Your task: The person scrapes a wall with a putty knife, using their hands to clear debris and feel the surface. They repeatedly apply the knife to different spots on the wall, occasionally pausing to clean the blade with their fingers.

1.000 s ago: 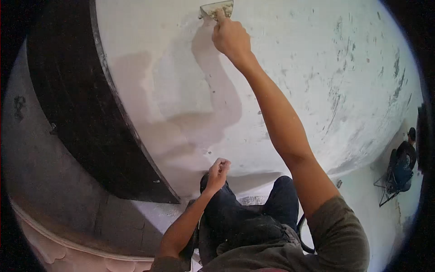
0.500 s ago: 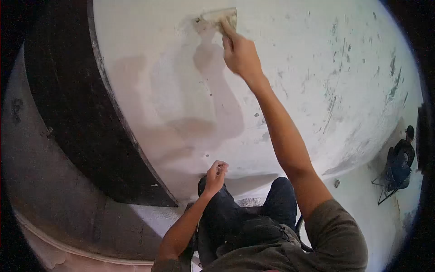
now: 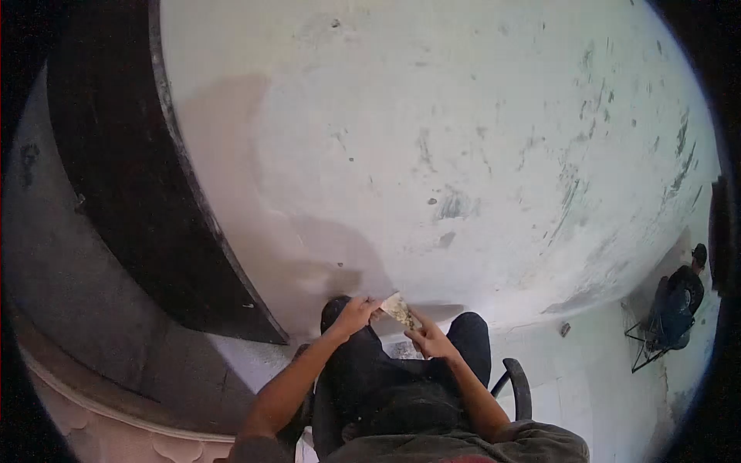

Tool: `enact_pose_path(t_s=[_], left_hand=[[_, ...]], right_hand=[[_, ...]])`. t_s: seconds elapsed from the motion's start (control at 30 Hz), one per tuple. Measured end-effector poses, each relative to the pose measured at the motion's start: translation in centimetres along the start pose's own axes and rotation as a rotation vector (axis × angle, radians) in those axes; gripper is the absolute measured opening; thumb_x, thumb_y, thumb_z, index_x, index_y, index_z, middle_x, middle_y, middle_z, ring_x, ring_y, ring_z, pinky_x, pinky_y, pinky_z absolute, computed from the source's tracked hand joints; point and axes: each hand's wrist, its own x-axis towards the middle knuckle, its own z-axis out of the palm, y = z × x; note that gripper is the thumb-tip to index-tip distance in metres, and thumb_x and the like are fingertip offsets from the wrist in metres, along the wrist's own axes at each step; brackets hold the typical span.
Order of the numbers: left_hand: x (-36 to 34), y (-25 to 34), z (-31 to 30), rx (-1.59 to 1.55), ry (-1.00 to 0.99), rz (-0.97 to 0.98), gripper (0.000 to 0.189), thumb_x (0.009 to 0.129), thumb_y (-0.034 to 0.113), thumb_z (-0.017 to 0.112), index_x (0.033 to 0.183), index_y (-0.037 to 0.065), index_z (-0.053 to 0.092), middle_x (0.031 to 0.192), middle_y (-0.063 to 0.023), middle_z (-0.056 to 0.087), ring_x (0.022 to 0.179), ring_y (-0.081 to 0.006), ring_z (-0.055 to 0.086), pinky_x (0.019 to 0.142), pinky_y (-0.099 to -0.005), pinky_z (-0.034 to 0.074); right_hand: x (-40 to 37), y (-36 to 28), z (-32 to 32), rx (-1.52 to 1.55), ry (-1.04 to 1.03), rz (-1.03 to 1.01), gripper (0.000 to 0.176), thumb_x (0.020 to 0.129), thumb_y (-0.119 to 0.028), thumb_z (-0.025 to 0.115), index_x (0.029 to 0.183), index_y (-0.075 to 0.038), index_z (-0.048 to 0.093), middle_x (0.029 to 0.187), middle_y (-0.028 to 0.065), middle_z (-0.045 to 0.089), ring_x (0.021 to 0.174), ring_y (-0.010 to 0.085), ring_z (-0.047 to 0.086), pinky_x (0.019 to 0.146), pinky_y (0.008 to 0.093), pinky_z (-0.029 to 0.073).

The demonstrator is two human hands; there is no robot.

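Above my lap, my right hand (image 3: 430, 339) grips a putty knife (image 3: 399, 310) with a wide, pale blade stained with patches of residue. Its blade points up and to the left. My left hand (image 3: 355, 316) meets the blade's left corner, fingers closed and pinched against it. Beyond both hands rises a large whitish wall (image 3: 370, 116) with dark scuffs, small holes and smooth pale areas. A shadow falls on the wall by my left hand.
I sit on a chair with a black armrest (image 3: 519, 388). A dark panel (image 3: 131, 154) borders the wall at left. At far right, another person (image 3: 678, 305) sits on a folding seat. A small object (image 3: 565, 329) lies on the floor.
My right hand has come down from high on the wall to my lap with the putty knife. My left hand now touches the blade. The view has shifted slightly.
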Motion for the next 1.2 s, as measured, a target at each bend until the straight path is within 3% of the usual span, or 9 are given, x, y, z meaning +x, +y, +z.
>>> enact_pose_path(t_s=[0.17,0.23,0.27,0.37,0.53,0.63,0.73,0.87,1.2], left_hand=[[0.3,-0.3,0.2,0.102,-0.003,-0.074,0.018,0.093,0.018,0.06,0.092,0.0,0.062,0.084,-0.0075,0.069,0.075,-0.0129,0.063,0.07,-0.0276,0.049],[0.6,-2.0,0.1,0.12,-0.036,0.101,0.013,0.091,0.013,0.061,0.091,0.0,0.062,0.084,-0.0083,0.07,0.078,-0.0133,0.065,0.071,-0.0279,0.05],[0.3,-2.2,0.2,0.131,-0.038,0.083,0.013,0.091,0.013,0.061,0.091,0.0,0.062,0.084,-0.0083,0.07,0.078,-0.0133,0.065,0.071,-0.0279,0.05],[-0.4,-0.8,0.9,0.268,-0.066,0.147,0.011,0.091,0.01,0.06,0.093,-0.001,0.06,0.086,-0.0092,0.068,0.079,-0.0149,0.064,0.073,-0.0293,0.051],[-0.1,-1.7,1.6,0.373,-0.085,0.233,0.013,0.09,0.012,0.061,0.094,0.0,0.059,0.084,-0.0099,0.069,0.079,-0.0157,0.066,0.071,-0.0309,0.051],[0.4,-2.6,2.1,0.408,-0.142,0.343,0.015,0.09,0.013,0.06,0.094,-0.001,0.059,0.085,-0.0107,0.07,0.078,-0.0159,0.066,0.07,-0.0313,0.052],[0.7,-3.2,2.2,0.383,-0.157,0.31,0.017,0.087,0.015,0.063,0.093,0.0,0.058,0.082,-0.0114,0.07,0.078,-0.0189,0.068,0.071,-0.0325,0.053],[0.3,-2.5,2.1,0.372,-0.197,0.259,0.016,0.087,0.014,0.063,0.09,-0.001,0.057,0.078,-0.0116,0.069,0.074,-0.0186,0.068,0.069,-0.0327,0.053],[-0.4,-0.8,2.3,0.452,-0.213,0.343,0.013,0.087,0.012,0.061,0.084,0.0,0.057,0.067,-0.0079,0.066,0.06,-0.0148,0.063,0.059,-0.0291,0.048]], right_hand=[[1.0,3.3,-0.5,0.047,-0.022,0.004,0.063,0.094,-0.023,0.061,0.146,-0.004,0.031,0.054,0.0018,0.052,0.038,0.0106,0.048,0.035,0.0263,0.04],[1.1,4.8,-0.7,0.053,0.003,0.122,0.056,0.093,-0.025,0.062,0.14,-0.002,0.042,0.056,0.0022,0.053,0.041,0.0111,0.051,0.038,0.0266,0.043],[1.0,5.2,-1.0,0.06,-0.022,0.087,0.041,0.093,-0.025,0.063,0.125,0.0,0.054,0.056,0.0014,0.052,0.042,0.0109,0.051,0.04,0.0268,0.043],[1.2,6.1,-1.3,0.023,-0.04,0.067,0.022,0.093,-0.023,0.063,0.086,-0.003,0.056,0.053,-0.0012,0.048,0.042,0.009,0.048,0.04,0.0264,0.038],[1.2,7.7,-1.5,-0.074,0.014,0.024,0.023,0.09,-0.024,0.066,0.097,-0.002,0.065,0.053,-0.0024,0.048,0.042,0.0076,0.043,0.042,0.0256,0.036],[1.7,9.4,-1.9,-0.232,0.09,0.007,0.034,0.086,-0.033,0.071,0.091,0.0,0.067,0.058,0.0041,0.054,0.057,0.013,0.048,0.056,0.0355,0.043],[2.2,9.9,-2.1,-0.303,0.094,0.132,0.035,0.085,-0.034,0.071,0.091,0.0,0.068,0.059,0.0062,0.055,0.058,0.0131,0.048,0.057,0.0355,0.043],[2.2,10.9,-2.0,-0.33,0.177,-0.002,0.035,0.083,-0.034,0.072,0.09,-0.001,0.069,0.057,0.01,0.057,0.055,0.0146,0.05,0.055,0.0364,0.044],[1.6,9.5,-1.6,-0.312,0.202,0.001,0.037,0.083,-0.033,0.072,0.076,0.002,0.064,0.053,0.0088,0.053,0.052,0.0141,0.047,0.052,0.0372,0.042]])
